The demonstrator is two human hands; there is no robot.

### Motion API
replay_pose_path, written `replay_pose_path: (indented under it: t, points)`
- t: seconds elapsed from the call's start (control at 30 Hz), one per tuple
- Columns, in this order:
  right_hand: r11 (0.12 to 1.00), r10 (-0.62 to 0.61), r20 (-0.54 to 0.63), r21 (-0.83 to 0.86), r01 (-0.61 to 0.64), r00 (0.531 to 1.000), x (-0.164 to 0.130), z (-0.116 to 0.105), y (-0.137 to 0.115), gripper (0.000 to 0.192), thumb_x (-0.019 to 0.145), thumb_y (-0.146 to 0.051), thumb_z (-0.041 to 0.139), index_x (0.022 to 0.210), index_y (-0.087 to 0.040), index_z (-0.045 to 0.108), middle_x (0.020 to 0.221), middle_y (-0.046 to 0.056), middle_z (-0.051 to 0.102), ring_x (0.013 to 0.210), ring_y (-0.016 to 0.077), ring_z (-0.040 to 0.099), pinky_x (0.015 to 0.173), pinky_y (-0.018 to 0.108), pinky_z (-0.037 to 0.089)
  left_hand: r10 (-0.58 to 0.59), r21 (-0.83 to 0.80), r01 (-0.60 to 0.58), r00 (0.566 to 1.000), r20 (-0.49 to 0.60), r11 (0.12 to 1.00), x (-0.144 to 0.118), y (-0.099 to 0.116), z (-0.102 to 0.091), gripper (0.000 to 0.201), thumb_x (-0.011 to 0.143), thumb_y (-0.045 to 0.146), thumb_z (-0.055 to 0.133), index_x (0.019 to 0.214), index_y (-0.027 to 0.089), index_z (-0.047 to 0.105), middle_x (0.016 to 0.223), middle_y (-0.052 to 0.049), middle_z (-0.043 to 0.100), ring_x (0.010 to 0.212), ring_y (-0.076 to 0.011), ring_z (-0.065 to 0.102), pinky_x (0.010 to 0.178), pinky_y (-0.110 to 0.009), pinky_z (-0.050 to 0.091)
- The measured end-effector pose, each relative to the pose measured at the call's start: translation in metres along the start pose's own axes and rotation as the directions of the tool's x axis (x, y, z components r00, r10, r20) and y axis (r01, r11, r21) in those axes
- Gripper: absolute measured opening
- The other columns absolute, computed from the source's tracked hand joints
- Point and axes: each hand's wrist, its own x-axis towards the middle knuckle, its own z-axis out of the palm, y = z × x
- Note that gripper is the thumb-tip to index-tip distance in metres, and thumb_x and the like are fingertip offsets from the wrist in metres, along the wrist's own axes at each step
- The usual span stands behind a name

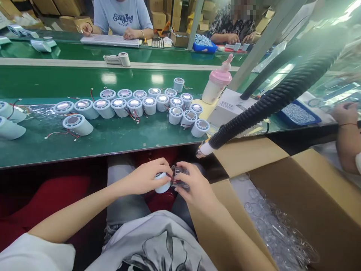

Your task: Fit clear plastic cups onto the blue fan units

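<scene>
Pink-capped bottle (216,86) on green bench (118,139), black corrugated hose (282,94), cardboard box (318,195)

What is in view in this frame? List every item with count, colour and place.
white cylinder parts: about twenty-five, white with wires, on the belt
green belt: one, across the middle
pink-capped bottle: one, belt's right end
black hose: one, ribbed, right
cardboard box: one, brown, lower right
clear plastic pieces: many, inside the box
blue tray: one, far right
co-workers: two opposite, another's arm at right
white cylinder: one, held in left hand
clear piece: one, in right hand fingers
</scene>
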Motion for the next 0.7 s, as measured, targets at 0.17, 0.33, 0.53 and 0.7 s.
replay_pose_path:
  t: [0.17,0.33,0.53,0.7]
  points:
    - [0.947,0.055,0.082,0.312,-0.079,0.995,0.0,-0.009,-0.001,0.019,0.089,-0.027,0.047,0.079,-0.021,0.062,0.117,0.005,0.054,0.103,0.0186,0.055,0.087,0.034,0.045,0.043,-0.027,-0.048,0.985,-0.169,0.998,-0.001,0.0,0.01,0.035,0.073,0.038,0.068,0.102,0.021,0.06,0.098,-0.003,0.056,0.089,-0.0165,0.054,0.08,-0.028,0.043]
    - [0.876,0.161,-0.001,0.461,-0.142,0.987,-0.001,-0.011,-0.002,0.023,0.085,-0.027,0.052,0.064,-0.018,0.058,0.102,0.005,0.055,0.09,0.0152,0.056,0.075,0.026,0.045,0.095,-0.027,-0.102,0.977,-0.189,0.994,0.0,-0.013,0.022,0.059,0.056,0.048,0.078,0.108,0.025,0.062,0.095,-0.003,0.048,0.089,-0.0186,0.052,0.082,-0.034,0.046]
    - [0.721,0.301,-0.008,0.656,-0.222,0.954,-0.001,-0.007,0.005,0.03,0.074,-0.032,0.063,0.051,-0.016,0.052,0.088,0.006,0.056,0.083,0.0165,0.056,0.064,0.025,0.047,0.175,-0.06,-0.18,0.981,-0.077,0.982,0.002,-0.025,0.029,0.063,0.06,0.041,0.077,0.118,0.026,0.057,0.116,-0.009,0.048,0.11,-0.0246,0.049,0.098,-0.041,0.04]
    - [0.482,0.368,0.103,0.828,-0.284,0.924,0.0,-0.007,0.018,0.032,0.07,-0.04,0.068,0.05,-0.016,0.059,0.092,0.008,0.063,0.086,0.0199,0.06,0.07,0.032,0.051,0.097,-0.36,-0.084,0.995,0.017,0.929,-0.001,-0.023,0.03,0.064,0.066,0.032,0.075,0.124,0.025,0.05,0.121,-0.009,0.054,0.109,-0.0241,0.053,0.093,-0.039,0.045]
